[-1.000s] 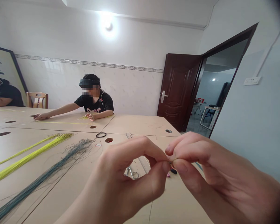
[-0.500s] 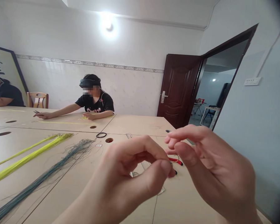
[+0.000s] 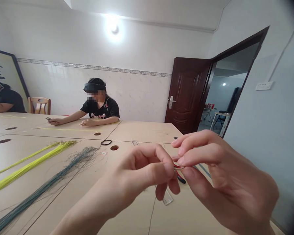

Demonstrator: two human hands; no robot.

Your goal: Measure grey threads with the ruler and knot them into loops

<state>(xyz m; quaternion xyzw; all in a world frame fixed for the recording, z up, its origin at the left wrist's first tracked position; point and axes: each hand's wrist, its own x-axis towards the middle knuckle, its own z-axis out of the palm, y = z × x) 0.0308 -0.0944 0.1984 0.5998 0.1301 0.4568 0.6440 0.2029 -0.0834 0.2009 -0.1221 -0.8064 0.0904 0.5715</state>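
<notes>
My left hand (image 3: 142, 173) is closed, with thumb and forefinger pinching the end of a thin yellowish strand (image 3: 179, 168). The strand curves across to my right hand (image 3: 225, 176), whose thumb and forefinger close on its other side. Whether it is cord or wire, I cannot tell. Below my left hand a thin dark cord (image 3: 152, 212) runs down the view; its upper end is hidden. Behind the fingers lie pliers with red and black handles (image 3: 181, 179), partly covered. A clear ruler-like strip (image 3: 168, 198) lies under my hands, mostly hidden.
Yellow cords (image 3: 36, 162) and a bundle of grey-green cords (image 3: 49, 187) lie to the left. A black ring (image 3: 106, 142) and a small label (image 3: 103, 153) lie near a table hole (image 3: 114, 148). Across the table (image 3: 142, 127) sits a person (image 3: 100, 104) holding a tool.
My right hand's fingers have come down and closed on the strand. My left hand has turned slightly, its lower fingers now showing. The person opposite has drawn the tool hand back.
</notes>
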